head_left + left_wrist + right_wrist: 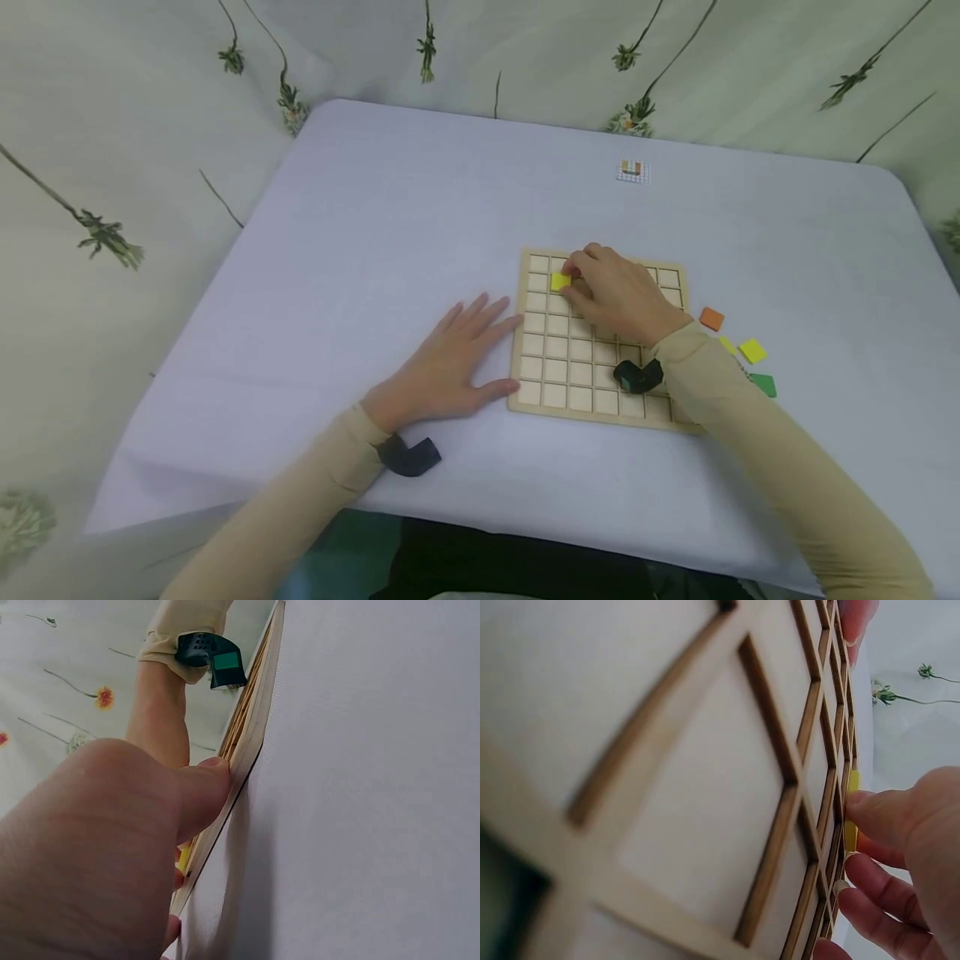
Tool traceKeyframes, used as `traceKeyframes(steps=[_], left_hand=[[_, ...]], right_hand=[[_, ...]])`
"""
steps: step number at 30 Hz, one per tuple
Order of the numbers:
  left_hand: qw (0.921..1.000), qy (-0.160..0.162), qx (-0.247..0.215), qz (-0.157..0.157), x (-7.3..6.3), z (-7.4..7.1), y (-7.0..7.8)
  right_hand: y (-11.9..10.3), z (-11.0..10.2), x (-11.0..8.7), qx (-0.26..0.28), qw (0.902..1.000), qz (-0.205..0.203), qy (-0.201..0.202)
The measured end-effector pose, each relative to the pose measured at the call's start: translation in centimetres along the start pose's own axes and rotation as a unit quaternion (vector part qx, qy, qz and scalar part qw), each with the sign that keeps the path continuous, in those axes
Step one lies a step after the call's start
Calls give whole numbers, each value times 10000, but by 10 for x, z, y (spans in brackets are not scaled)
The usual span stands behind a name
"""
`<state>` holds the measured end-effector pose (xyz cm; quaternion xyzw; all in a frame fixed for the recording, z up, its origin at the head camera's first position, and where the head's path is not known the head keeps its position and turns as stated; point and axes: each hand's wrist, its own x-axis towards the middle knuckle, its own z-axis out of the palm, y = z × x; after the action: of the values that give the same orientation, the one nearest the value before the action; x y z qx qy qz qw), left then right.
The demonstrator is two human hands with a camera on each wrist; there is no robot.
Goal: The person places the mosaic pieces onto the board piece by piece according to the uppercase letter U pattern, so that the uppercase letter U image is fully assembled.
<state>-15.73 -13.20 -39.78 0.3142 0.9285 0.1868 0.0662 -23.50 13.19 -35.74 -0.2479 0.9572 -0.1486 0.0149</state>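
Observation:
A wooden grid board (556, 371) with square cells lies on the table. Near its far left corner my right hand (626, 296) pinches a yellow square tile (560, 282) between thumb and fingers. In the right wrist view this tile (853, 832) stands at the grid's ridges, fingertips right at it. My left hand (450, 367) lies with fingers spread beside the board's left side, its thumb and a fingertip at the wooden edge. In the left wrist view the thumb (206, 791) presses on the board's rim (259, 712).
Right of the board lie an orange tile (712, 318), a yellow tile (752, 351) and a green tile (764, 384); another yellow tile (727, 344) is partly behind the right sleeve. A small card (633, 172) with a coloured grid pattern lies far back on the white tablecloth (360, 250).

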Motion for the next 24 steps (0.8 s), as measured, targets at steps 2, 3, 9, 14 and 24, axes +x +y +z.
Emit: traceKeyframes(steps=[2, 3, 9, 14, 24], left_hand=[[10000, 6, 7, 47, 3, 1, 1], [10000, 6, 12, 69, 4, 1, 2], [9999, -34, -10, 146, 10, 3, 8], [9999, -67, 5, 156, 15, 4, 11], [9999, 16, 134, -98, 8, 3, 5]], right_hand=[[2, -1, -2, -2, 10000, 46, -11], [3, -1, -3, -4, 10000, 67, -18], [10, -3, -8, -53, 9999, 132, -58], [15, -8, -15, -5, 9998, 166, -116], [45, -37, -59, -148, 9957, 807, -424]])
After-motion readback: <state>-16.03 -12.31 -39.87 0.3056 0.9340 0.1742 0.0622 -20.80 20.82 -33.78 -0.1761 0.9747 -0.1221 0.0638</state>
